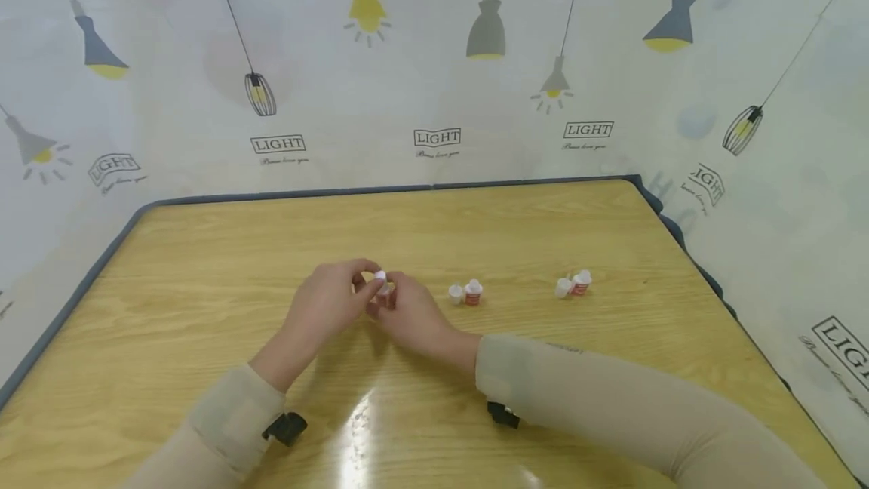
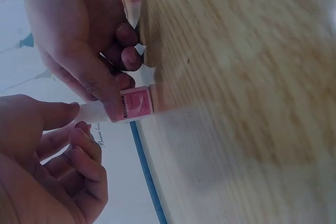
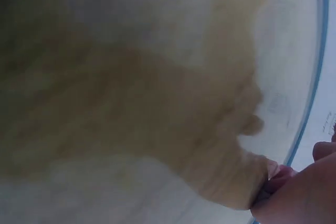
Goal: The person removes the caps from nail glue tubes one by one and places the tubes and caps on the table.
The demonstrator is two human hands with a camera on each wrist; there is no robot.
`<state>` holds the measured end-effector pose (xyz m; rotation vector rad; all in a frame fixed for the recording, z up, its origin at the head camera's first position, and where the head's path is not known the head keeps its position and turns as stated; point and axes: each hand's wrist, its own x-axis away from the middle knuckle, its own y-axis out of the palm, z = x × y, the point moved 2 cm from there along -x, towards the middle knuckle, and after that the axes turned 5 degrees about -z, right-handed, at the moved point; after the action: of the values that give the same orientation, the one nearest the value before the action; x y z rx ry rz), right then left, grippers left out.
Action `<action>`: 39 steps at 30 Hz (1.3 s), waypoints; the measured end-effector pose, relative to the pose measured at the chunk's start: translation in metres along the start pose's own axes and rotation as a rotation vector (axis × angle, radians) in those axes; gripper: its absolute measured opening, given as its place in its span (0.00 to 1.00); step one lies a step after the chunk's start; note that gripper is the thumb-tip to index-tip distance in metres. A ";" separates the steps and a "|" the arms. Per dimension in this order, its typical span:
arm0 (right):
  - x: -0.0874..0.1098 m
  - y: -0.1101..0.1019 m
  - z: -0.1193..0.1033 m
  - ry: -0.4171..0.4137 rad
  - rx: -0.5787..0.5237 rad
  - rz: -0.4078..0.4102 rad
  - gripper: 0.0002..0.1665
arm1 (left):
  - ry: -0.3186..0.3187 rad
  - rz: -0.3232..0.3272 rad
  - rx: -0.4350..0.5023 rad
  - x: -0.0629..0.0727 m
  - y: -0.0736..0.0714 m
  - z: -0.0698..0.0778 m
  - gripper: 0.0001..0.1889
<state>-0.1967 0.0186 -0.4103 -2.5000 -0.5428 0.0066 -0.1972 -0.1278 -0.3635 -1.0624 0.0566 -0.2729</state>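
Observation:
Near the table's middle, my left hand (image 1: 329,296) pinches the white top (image 1: 380,276) of a small bottle between thumb and fingers. My right hand (image 1: 414,315) grips the body of that same bottle from the other side. The left wrist view shows the bottle (image 2: 137,103) upright at the table surface, with a pink label and dark print. Fingers cover part of its body and its white upper end. In the right wrist view the bottle is hidden, and only part of the right hand (image 3: 299,192) shows at the lower right.
Right of the hands, a small red-labelled bottle (image 1: 473,294) stands beside a white cap (image 1: 455,294). Farther right are another such bottle (image 1: 581,284) and white cap (image 1: 563,288). The wooden table (image 1: 271,240) has a dark blue edge, with a lamp-printed wall covering (image 1: 353,112) behind.

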 end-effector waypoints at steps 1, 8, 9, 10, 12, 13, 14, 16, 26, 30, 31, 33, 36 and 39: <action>-0.001 0.002 0.000 -0.008 0.020 0.007 0.21 | -0.003 0.006 -0.008 0.000 0.001 0.000 0.15; 0.000 0.008 -0.001 -0.045 0.163 0.016 0.09 | -0.010 0.050 0.007 0.006 0.002 -0.004 0.12; 0.000 0.007 -0.001 -0.049 0.179 0.013 0.10 | -0.012 0.050 0.021 0.007 0.002 -0.005 0.12; 0.001 0.007 0.000 -0.049 0.194 0.010 0.11 | -0.015 0.048 0.037 0.008 0.002 -0.006 0.12; 0.001 0.005 0.002 -0.050 0.213 0.009 0.13 | -0.015 0.045 0.066 0.011 0.002 -0.007 0.12; 0.001 0.004 0.003 -0.050 0.224 0.009 0.14 | -0.016 0.043 0.078 0.012 0.002 -0.008 0.12; 0.001 0.003 0.006 -0.051 0.232 0.012 0.14 | -0.017 0.043 0.087 0.012 0.002 -0.008 0.13; 0.000 0.002 0.011 -0.053 0.243 0.019 0.14 | -0.019 0.038 0.102 0.014 0.002 -0.009 0.13; 0.000 0.005 0.022 -0.133 0.247 0.043 0.13 | -0.019 0.071 0.109 0.016 0.007 -0.011 0.13; 0.000 0.005 0.023 -0.149 0.242 0.056 0.12 | -0.038 0.110 0.106 0.016 0.007 -0.011 0.15; -0.001 0.005 0.023 -0.153 0.235 0.064 0.11 | -0.047 0.119 0.108 0.016 0.007 -0.011 0.16; -0.002 0.005 0.024 -0.158 0.222 0.079 0.09 | -0.059 0.131 0.107 0.015 0.007 -0.011 0.18; -0.003 0.004 0.024 -0.152 0.204 0.089 0.08 | -0.062 0.138 0.107 0.015 0.006 -0.010 0.19; -0.003 0.005 0.025 -0.141 0.214 0.081 0.09 | -0.055 0.134 0.107 0.015 0.006 -0.009 0.19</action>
<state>-0.2002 0.0270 -0.4339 -2.3216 -0.4706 0.2605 -0.1828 -0.1364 -0.3714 -0.9549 0.0628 -0.1238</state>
